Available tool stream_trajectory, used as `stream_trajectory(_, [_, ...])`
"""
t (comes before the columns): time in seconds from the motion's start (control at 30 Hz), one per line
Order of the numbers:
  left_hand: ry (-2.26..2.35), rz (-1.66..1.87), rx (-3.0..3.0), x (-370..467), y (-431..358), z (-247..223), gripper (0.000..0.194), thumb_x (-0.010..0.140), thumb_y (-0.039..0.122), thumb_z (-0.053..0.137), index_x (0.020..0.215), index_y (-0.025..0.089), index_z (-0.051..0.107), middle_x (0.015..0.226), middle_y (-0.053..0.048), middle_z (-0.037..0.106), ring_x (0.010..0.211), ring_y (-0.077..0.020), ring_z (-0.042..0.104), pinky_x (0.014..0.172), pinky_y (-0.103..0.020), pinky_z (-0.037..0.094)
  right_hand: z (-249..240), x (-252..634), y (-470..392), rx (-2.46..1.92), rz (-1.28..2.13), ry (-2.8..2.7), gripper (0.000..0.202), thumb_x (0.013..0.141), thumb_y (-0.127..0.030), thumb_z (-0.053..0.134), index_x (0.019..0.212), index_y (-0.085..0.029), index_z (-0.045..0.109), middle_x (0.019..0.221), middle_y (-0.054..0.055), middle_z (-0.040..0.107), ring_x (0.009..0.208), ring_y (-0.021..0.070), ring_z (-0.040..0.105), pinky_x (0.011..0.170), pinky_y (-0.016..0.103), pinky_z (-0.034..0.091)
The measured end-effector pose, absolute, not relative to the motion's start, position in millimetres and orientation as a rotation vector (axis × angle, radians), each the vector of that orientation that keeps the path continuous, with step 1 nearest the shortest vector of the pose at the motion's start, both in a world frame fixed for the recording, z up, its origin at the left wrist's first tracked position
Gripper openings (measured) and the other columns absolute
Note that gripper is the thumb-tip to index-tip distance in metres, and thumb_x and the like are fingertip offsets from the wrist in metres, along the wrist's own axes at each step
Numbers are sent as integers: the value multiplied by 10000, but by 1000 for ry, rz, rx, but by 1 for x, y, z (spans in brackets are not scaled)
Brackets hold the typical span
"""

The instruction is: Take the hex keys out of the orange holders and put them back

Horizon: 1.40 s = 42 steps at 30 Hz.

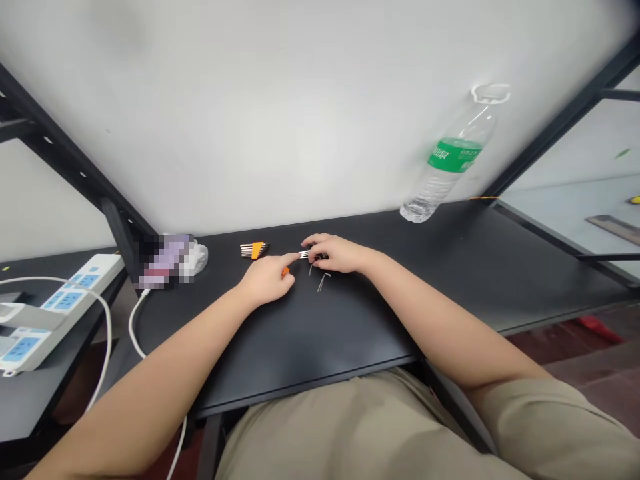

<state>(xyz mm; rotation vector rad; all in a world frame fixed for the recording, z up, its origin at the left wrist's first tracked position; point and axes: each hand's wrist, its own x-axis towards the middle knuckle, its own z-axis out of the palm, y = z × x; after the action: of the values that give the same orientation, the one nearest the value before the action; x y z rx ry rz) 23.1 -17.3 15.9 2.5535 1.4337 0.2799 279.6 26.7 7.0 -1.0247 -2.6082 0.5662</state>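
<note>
My left hand [269, 279] rests on the black desk, its index finger stretched towards several silver hex keys [304, 254]. A bit of an orange holder [285, 272] shows between that index finger and the thumb; the rest of it is hidden by the hand. Over the same silver keys, my right hand [337, 255] curls its fingers and thumb, covering their right ends. A few loose hex keys [323, 283], thin and bent at the end, lie just in front of my right hand. Behind my left hand sits another orange holder [257, 250] filled with a row of keys.
Against the wall at the right leans a clear bottle [434, 180] with a green label. At the left are a pixelated purple item [170, 260], a white cable [134, 327] and a white power strip [65, 303]. Black frame posts [560, 127] flank the desk [320, 333].
</note>
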Motion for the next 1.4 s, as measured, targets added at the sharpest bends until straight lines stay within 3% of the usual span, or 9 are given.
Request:
stream_trajectory(0.13, [1417, 304, 2567, 21, -16, 14, 583, 875, 228, 516, 1451, 289, 588, 1035, -26, 772, 919, -215, 712, 725, -278, 526, 3, 278, 29, -1096, 511, -2554, 126, 848, -123, 622, 805, -203, 708, 1301, 79, 638, 1191, 249, 573, 989, 359, 472])
stream_trajectory(0.3, [1417, 302, 2563, 21, -16, 14, 600, 868, 217, 518, 1460, 288, 577, 1054, -26, 772, 939, -218, 710, 736, -283, 527, -2, 279, 35, -1205, 426, -2483, 149, 850, -101, 604, 927, -193, 692, 1045, 68, 662, 999, 212, 597, 874, 316, 478])
stream_trajectory(0.47, [1402, 362, 2515, 20, -15, 12, 574, 874, 215, 519, 1440, 287, 590, 1067, -28, 765, 938, -212, 707, 769, -288, 533, 2, 279, 36, -1209, 407, -2467, 212, 898, -112, 569, 1052, -195, 688, 1069, 69, 669, 1010, 213, 602, 887, 326, 471])
stream_trajectory(0.57, [1384, 474, 2426, 17, -12, 9, 461, 912, 259, 511, 1356, 265, 633, 1064, -29, 760, 891, -195, 701, 763, -285, 534, 14, 283, 25, -1164, 417, -2496, 237, 877, -112, 583, 1058, -203, 705, 1117, 77, 662, 1042, 222, 605, 875, 314, 476])
stream_trajectory(0.8, [1382, 679, 2101, 12, -3, 5, 294, 924, 344, 577, 1184, 236, 664, 796, 24, 715, 702, -144, 662, 721, -272, 543, 31, 287, 2, -1031, 746, -2815, 156, 846, -154, 625, 914, -247, 732, 925, 13, 695, 798, 174, 624, 709, 264, 453])
stream_trajectory(1.07, [1361, 715, 1965, 11, -2, 4, 328, 915, 395, 607, 1195, 236, 669, 774, 13, 707, 683, -148, 681, 686, -273, 557, 14, 267, 14, -1303, 355, -2612, 168, 920, -167, 589, 829, -210, 724, 950, 65, 669, 784, 179, 611, 718, 280, 419])
stream_trajectory(1.4, [1331, 746, 1964, 11, 1, 0, 316, 902, 397, 635, 1167, 233, 688, 769, 0, 701, 684, -158, 678, 665, -271, 548, 5, 270, 23, -1356, 373, -2540, 173, 956, -187, 584, 936, -204, 755, 988, 68, 652, 830, 178, 613, 755, 278, 434])
